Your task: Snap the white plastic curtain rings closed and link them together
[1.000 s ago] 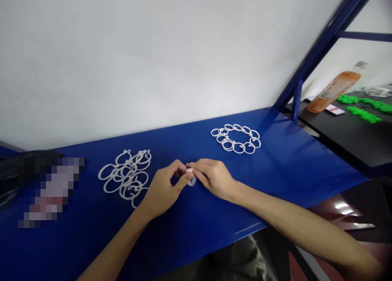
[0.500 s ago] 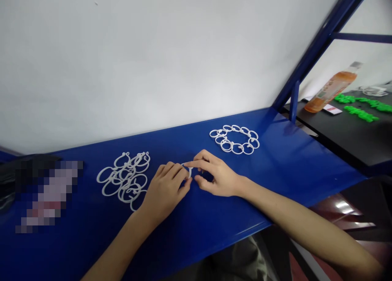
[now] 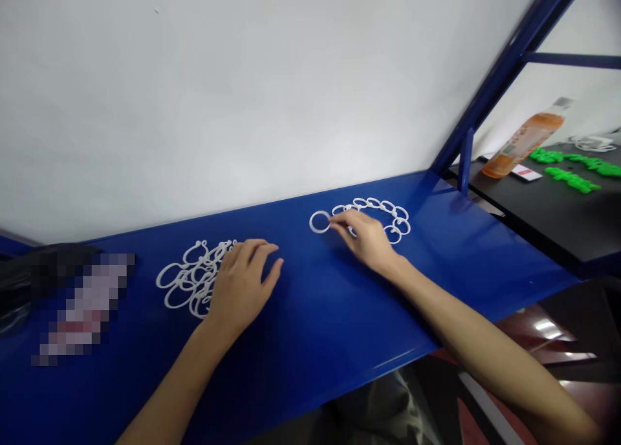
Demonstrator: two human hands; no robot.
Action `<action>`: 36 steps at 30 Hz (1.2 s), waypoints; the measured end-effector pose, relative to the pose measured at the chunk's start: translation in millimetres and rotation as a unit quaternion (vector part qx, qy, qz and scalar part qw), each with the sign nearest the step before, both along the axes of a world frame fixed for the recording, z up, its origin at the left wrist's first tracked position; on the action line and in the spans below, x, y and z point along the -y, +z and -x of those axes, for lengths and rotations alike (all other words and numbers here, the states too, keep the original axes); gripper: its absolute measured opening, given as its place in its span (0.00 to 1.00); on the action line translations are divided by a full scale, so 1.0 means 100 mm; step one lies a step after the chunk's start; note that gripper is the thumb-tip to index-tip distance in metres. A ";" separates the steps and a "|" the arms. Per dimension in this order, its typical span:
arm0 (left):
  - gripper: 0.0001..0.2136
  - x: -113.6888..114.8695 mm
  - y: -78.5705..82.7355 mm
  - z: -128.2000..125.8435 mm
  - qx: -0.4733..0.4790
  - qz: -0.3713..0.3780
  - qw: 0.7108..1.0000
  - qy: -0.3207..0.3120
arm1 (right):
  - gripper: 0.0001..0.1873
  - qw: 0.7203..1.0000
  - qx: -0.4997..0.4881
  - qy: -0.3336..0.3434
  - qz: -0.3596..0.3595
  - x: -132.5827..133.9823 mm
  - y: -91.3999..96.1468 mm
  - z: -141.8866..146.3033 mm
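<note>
Head view: a white plastic ring (image 3: 320, 222) lies flat and loose on the worktop, just left of the ring chain.

Right hand: the right hand (image 3: 366, 239) is half open, palm down, with its index fingertip (image 3: 332, 220) against the ring's edge; it touches the ring but does not pinch it.

Left hand: the left hand (image 3: 245, 280) is open, palm down, with its fingers lightly curled. It holds nothing and lies over the right side of the ring tangle; any pressure on it cannot be judged.

Nearby rings: the ring chain (image 3: 371, 220) forms a closed loop of linked rings, partly behind the right hand. The ring tangle (image 3: 196, 280) is a loose heap.

Surroundings: the blue worktop (image 3: 301, 315) also carries a pixelated object (image 3: 82, 303). Farther right, an orange drink bottle (image 3: 524, 146) and green links (image 3: 572, 180) sit on a black shelf (image 3: 543, 231).

Risk: a fingertip nudge could slide the light ring across the smooth paint, and dragging the left hand could snag the tangle.
</note>
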State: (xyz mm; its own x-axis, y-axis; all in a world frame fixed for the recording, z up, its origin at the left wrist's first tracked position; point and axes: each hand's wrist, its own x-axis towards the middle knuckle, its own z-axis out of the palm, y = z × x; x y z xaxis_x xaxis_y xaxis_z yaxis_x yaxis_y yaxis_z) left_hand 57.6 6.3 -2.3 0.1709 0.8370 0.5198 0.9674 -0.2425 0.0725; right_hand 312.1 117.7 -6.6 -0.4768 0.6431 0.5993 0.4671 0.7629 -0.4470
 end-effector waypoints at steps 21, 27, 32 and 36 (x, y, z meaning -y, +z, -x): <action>0.17 -0.10 -0.08 0.36 -0.056 0.140 0.983 0.107 | 0.08 0.956 0.097 -0.276 -0.003 -0.65 -0.16 -0.43; 0.19 -0.11 -0.06 0.40 -0.047 0.130 0.982 0.126 | 0.12 0.956 0.081 -0.278 -0.043 -0.56 -0.03 -0.39; 0.20 -0.11 -0.09 0.45 -0.059 0.160 0.976 0.140 | 0.13 0.959 0.084 -0.265 -0.061 -0.45 0.05 -0.32; 0.17 -0.11 -0.09 0.43 -0.039 0.152 0.981 0.112 | 0.13 0.974 0.085 -0.194 -0.077 -0.27 0.09 -0.19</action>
